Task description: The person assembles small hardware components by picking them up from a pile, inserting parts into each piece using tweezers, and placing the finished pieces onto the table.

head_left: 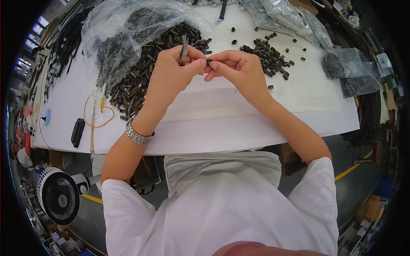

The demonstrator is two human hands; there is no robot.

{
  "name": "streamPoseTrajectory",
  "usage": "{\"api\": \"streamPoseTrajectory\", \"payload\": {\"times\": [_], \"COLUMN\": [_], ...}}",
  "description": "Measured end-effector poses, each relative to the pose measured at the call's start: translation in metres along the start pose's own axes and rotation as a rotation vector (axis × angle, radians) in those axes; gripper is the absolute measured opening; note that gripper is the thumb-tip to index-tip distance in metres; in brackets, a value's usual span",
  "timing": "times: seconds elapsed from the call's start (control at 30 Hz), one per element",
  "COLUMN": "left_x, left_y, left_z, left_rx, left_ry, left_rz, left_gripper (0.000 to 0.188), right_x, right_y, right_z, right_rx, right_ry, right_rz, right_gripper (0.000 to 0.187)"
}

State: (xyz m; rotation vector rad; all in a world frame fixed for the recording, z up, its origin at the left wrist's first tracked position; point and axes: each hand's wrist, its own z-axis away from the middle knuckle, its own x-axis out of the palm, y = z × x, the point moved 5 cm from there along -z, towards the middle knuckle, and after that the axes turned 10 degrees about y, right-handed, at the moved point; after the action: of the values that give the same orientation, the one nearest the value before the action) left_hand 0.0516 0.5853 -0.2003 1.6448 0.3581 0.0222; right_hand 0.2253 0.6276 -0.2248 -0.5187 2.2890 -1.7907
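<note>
Over the table's middle, my left hand (177, 70) and my right hand (241, 70) meet fingertip to fingertip. Pinched between them is a small dark piece (208, 62), mostly covered by the fingers. A slim grey metal tool (184, 50) also sits in my left hand, pointing up past the index finger; its exact kind is hidden. Left of my hands spreads a large pile of short dark brown-black pieces (134, 81). Beyond my right hand lies a smaller heap of similar little dark pieces (271, 55), several of them scattered loose.
Clear plastic bags (115, 55) cover part of the big pile. More bags lie at the far right (290, 21) and right edge (350, 72). A black oblong object (77, 132) and a yellowish cord (102, 123) rest at left. A white fan (60, 196) stands beside the table (222, 136).
</note>
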Motion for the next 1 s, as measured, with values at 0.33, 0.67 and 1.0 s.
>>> {"api": "streamPoseTrajectory", "payload": {"times": [0.33,0.67,1.0], "left_x": [0.005,-0.005,0.013], "left_y": [-0.019,-0.014,0.015], "left_z": [-0.009,-0.011,0.022], "left_rx": [-0.285,0.086,0.018], "left_ry": [-0.243,-0.182,-0.24], "left_rz": [0.441,-0.001,-0.173], "left_gripper": [0.017,0.03,0.035], "right_x": [-0.004,-0.024,-0.019], "right_y": [-0.011,-0.024,-0.031], "right_z": [0.001,0.0,0.005], "right_rx": [-0.028,-0.142,-0.347], "right_ry": [0.042,0.214,0.231], "right_rz": [0.06,0.312,0.526], "right_gripper": [0.021,0.02,0.013]}}
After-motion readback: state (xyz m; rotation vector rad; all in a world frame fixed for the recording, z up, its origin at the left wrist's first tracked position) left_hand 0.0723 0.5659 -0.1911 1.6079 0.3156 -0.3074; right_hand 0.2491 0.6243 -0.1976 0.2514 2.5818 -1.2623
